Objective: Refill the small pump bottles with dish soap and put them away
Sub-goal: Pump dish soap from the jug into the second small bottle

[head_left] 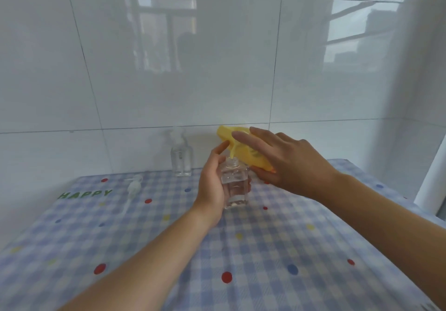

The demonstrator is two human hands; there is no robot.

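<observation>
Scene: You are at a table covered by a checked tablecloth (265,250) in pale blue with coloured dots, set against a white tiled wall (169,69).
Left hand: Your left hand (212,182) wraps around the side of a small clear bottle (235,185). The fingers curl behind it and the thumb points up beside its neck. The bottle is upright, with its base at or just above the cloth, near the middle of the table.
Right hand: Your right hand (284,163) holds a yellow soap container (239,146), tipped down to the left. Your fingers lie stretched over its top and your thumb is underneath.
Pour: A thin pale soap stream (232,152) runs from the container into the bottle's open neck.
Fill level: Only a shallow layer shows at the bottom of the bottle, so this refill looks barely begun.
Removed part: A loose pump head (134,186) with its tube lies on the cloth, well to the left.
Other bottle: A second pump bottle (181,159) stands by the wall with its pump fitted. You cannot tell how full it is.
Done so far: One bottle is opened and pouring is under way.
Left to do: Finish filling this bottle and refit its pump. Deal with the second bottle if it needs soap, then put both away. No storage place is visible.
</observation>
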